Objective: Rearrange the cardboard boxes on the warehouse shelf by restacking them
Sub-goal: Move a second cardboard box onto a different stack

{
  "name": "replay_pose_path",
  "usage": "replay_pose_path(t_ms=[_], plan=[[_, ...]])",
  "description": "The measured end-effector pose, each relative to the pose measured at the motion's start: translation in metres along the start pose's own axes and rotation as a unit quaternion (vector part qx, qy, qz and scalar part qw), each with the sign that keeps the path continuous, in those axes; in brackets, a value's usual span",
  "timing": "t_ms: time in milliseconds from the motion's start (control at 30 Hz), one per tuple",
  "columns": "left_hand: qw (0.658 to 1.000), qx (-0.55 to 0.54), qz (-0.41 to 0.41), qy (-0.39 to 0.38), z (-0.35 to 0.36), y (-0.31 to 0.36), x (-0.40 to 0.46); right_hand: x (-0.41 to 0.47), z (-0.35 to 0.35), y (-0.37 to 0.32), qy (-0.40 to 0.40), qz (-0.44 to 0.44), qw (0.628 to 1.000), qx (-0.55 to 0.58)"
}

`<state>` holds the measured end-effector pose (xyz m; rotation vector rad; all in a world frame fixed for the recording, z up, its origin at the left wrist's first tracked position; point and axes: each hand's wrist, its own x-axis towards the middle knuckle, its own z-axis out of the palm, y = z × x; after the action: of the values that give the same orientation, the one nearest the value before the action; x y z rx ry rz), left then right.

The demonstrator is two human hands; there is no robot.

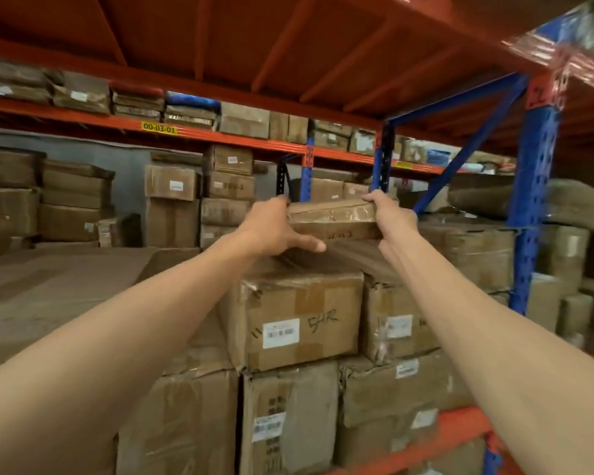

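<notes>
A person's 2 bare arms reach forward and up into a warehouse shelf packed with cardboard boxes. Both hands grip 1 small taped box (333, 219) at the top of the near stack, in the middle of the scene. The left hand (271, 228) clamps the box's left end: its fingers curl over the top edge, pressed together, and the thumb (306, 243) stretches along the lower front edge. The right hand (393, 216) clamps the right end, fingers wrapped over the top corner; its thumb is hidden.

The held box sits above a larger box marked in pen (294, 320), which carries a white label. Whether the 2 touch cannot be told, because the area between them is blurred. Just right of the marked box stands a crumpled box (396, 323), also labelled. Under these, 3 more boxes form a lower row (288, 419) on an orange beam (446, 437).

To the left lies a wide flat carton (59, 286). Far behind, more boxes are stacked against a grey wall. Above, an orange shelf beam with a yellow tag (158, 127) holds flat parcels. A blue upright (534, 200) stands at the right.
</notes>
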<state>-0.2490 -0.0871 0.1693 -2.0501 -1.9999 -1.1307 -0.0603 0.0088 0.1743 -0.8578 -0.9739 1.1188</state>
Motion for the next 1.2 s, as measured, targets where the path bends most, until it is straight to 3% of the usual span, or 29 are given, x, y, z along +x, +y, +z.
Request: replay_pose_path(t_ms=[200, 300, 400, 500, 700, 933, 1200], plan=[[0.993, -0.100, -0.016, -0.051, 0.074, 0.042, 0.028, 0.038, -0.089, 0.011, 0.022, 0.052, 0.998, 0.005], [0.989, -0.130, -0.044, -0.056, 0.108, 0.063, 0.036, 0.056, -0.132, 0.006, -0.041, 0.012, 0.990, -0.135], [0.985, -0.148, -0.083, -0.037, 0.134, 0.078, 0.035, 0.061, -0.169, -0.004, -0.144, -0.023, 0.943, -0.300], [0.984, -0.145, -0.101, -0.012, 0.153, 0.092, 0.038, 0.073, -0.193, -0.002, -0.164, -0.044, 0.920, -0.354], [0.994, -0.069, -0.086, 0.022, 0.173, 0.104, 0.044, 0.098, -0.203, 0.020, -0.118, -0.100, 0.944, -0.290], [0.995, -0.069, -0.078, -0.002, 0.168, 0.102, 0.048, 0.112, -0.198, 0.036, -0.099, -0.122, 0.958, -0.239], [0.998, -0.021, -0.060, -0.017, 0.170, 0.094, 0.045, 0.109, -0.195, 0.043, -0.063, -0.124, 0.957, -0.254]])
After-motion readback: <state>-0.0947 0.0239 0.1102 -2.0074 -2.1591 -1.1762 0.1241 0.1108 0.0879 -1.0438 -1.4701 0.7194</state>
